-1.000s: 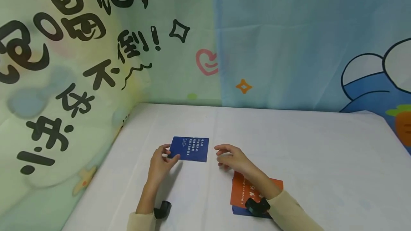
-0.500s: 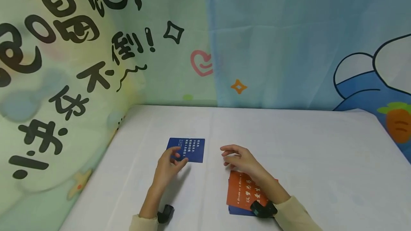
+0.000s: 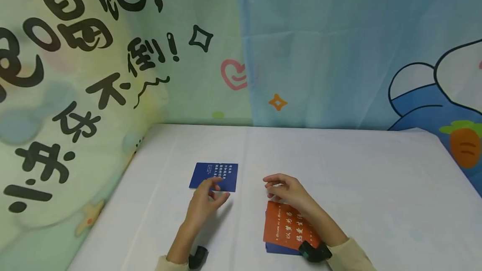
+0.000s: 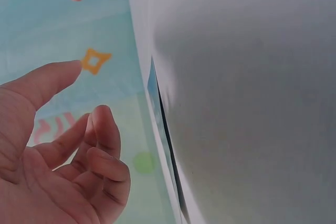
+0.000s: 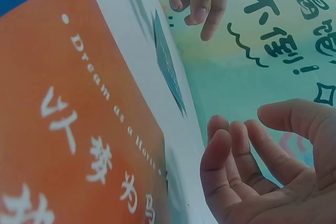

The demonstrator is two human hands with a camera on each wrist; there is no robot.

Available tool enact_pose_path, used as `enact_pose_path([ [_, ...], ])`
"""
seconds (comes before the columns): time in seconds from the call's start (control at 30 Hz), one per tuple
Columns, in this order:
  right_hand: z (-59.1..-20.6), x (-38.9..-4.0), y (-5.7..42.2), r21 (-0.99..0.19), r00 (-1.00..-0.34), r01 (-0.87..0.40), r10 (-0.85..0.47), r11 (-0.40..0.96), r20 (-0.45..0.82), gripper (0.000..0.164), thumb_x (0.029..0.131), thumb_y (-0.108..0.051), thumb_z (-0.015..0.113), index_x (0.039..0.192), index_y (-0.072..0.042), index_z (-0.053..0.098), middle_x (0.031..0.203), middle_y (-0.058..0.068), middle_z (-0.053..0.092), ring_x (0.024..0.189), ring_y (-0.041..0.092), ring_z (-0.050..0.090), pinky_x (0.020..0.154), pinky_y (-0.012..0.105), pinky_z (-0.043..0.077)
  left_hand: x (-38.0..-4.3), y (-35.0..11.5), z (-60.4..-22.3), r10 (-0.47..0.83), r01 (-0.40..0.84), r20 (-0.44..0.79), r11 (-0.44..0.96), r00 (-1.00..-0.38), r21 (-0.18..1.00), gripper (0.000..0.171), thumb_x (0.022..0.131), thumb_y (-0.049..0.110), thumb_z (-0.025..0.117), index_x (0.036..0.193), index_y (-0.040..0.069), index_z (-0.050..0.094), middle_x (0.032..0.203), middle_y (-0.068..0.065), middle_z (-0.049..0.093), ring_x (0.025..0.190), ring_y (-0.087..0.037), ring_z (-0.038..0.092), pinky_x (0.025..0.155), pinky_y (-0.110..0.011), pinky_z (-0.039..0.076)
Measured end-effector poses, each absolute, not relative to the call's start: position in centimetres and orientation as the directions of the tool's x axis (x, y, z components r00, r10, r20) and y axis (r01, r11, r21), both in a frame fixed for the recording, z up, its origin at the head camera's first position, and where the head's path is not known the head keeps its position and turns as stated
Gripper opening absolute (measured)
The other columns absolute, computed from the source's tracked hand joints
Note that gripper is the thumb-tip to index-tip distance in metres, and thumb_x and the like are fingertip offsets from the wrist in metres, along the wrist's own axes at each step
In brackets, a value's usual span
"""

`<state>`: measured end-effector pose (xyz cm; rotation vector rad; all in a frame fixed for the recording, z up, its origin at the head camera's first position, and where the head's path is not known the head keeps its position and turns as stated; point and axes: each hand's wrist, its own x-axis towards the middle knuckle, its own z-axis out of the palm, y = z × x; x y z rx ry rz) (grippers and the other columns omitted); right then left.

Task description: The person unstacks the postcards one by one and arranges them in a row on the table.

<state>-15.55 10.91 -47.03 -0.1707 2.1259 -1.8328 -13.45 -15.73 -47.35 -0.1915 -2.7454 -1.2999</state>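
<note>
"Grip first: how do the hands stand?"

"Left hand [image 3: 203, 206] and right hand [image 3: 291, 191] both have loosely bent fingers, thumb apart from the fingertips, only air between."

"Where's the dark blue rectangular card with white lettering [image 3: 214, 171]?"

"Lying on the white-covered table [image 3: 357, 179]. From the head camera, the left hand overlaps its near edge."

"And near the right hand?"

"An orange rectangular card with white lettering [image 3: 284, 227], partly hidden by the right forearm. Beneath it, another blue card [image 3: 280, 249] shows along the near edge."
</note>
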Motion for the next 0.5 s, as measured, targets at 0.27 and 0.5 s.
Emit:
enact_pose_path([
  [0.27,-47.0,-15.2,11.9,-0.981,-0.936,0.136,-0.306,0.137,-0.173,0.038,0.094,-0.016,0.063,0.126,0.004,0.057,0.109,0.024,0.062,0.084,0.024,0.066,0.077,0.038,0.056,-12.9,-14.7,-47.5,0.119,0.174,0.127,0.643,-0.985,0.746,0.047,0.083,0.021,0.077,0.123,0.002,0.061,0.095,-0.006,0.062,0.072,-0.010,0.056,0.058,-0.021,0.044],
  [0.5,-47.2,-14.9,12.9,-0.985,-0.948,0.093,-0.291,0.144,-0.132,0.037,0.094,-0.017,0.063,0.124,0.005,0.058,0.106,0.027,0.064,0.081,0.026,0.066,0.074,0.036,0.057,-12.3,-13.5,-47.3,0.170,0.197,0.111,0.653,-0.979,0.732,0.047,0.083,0.025,0.077,0.123,0.004,0.061,0.097,-0.005,0.060,0.073,-0.009,0.056,0.059,-0.022,0.043],
])
